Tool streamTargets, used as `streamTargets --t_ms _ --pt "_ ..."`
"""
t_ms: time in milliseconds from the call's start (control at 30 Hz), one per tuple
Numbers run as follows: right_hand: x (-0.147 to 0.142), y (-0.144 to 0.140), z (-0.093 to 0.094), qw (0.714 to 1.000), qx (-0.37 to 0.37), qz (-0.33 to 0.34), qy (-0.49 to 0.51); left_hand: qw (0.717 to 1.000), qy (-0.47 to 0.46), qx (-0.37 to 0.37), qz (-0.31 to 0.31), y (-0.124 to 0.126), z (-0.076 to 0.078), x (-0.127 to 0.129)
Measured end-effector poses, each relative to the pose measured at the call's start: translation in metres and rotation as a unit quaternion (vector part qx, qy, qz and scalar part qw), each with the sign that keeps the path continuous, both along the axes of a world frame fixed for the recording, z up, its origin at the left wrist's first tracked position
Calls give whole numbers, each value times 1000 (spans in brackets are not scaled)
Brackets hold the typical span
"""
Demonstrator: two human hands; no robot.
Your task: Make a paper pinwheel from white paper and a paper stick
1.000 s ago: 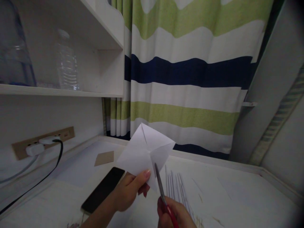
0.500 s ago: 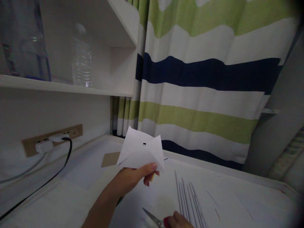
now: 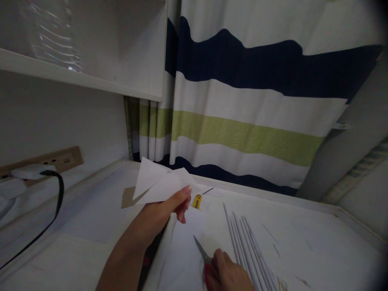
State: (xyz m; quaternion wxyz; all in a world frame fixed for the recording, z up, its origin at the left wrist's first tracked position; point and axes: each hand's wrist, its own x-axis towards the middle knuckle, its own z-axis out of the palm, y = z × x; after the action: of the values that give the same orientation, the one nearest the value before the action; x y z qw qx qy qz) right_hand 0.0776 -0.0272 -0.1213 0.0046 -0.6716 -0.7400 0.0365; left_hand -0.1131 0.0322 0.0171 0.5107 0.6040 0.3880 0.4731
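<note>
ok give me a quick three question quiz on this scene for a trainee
1. True or false: the left hand holds folded white paper above the desk.
2. Which hand holds the red-handled scissors? A left, B right.
3. What lies in a row beside the right hand?

Key: 1 true. 2 B. 3 thin white paper sticks.
</note>
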Motion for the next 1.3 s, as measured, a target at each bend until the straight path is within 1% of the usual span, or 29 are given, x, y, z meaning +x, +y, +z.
streamTargets --t_ms 100,233,300,367,500,600,700,767,833,867,900,933,1000,1033,1100,1133,1200,1300 --pt "-9 2 6 1000 -13 4 -8 1000 -7 -10 14 3 3 -5" --pt "-15 1 9 999 -23 29 -25 998 -53 -23 11 7 5 -9" --pt "-15 1 10 998 -22 39 -34 998 -60 -27 7 8 4 -9" --pt "-14 0 10 998 -16 46 -39 999 -40 -29 10 8 4 -7" --pt "-12 -3 9 998 7 59 -39 998 56 -20 27 1 7 2" --pt "-10 -5 12 997 33 64 -29 995 94 5 14 -3 7 11" --pt "0 -7 26 995 65 77 -7 992 117 41 2 -7 6 22" --pt "13 -8 43 992 97 85 9 990 121 70 -3 -12 8 31" --pt "30 -11 64 983 157 88 31 990 110 88 8 -21 10 42" --pt "38 -14 74 974 202 91 49 990 108 87 17 -27 11 47" --pt "45 -18 84 936 314 125 94 991 105 83 23 -32 11 52" --pt "52 -22 93 889 412 157 120 991 105 77 20 -38 12 56" --pt "60 -33 106 829 507 196 131 992 112 63 -10 -50 11 63" --pt "63 -39 111 808 536 208 127 991 118 57 -32 -55 11 66" --pt "65 -51 117 784 570 220 110 988 130 53 -70 -64 10 70" --pt "65 -56 120 777 579 226 99 986 135 57 -86 -68 10 72" --pt "66 -65 125 774 579 242 84 982 136 67 -111 -74 10 75" --pt "69 -74 134 782 557 270 74 982 116 72 -133 -80 12 79"
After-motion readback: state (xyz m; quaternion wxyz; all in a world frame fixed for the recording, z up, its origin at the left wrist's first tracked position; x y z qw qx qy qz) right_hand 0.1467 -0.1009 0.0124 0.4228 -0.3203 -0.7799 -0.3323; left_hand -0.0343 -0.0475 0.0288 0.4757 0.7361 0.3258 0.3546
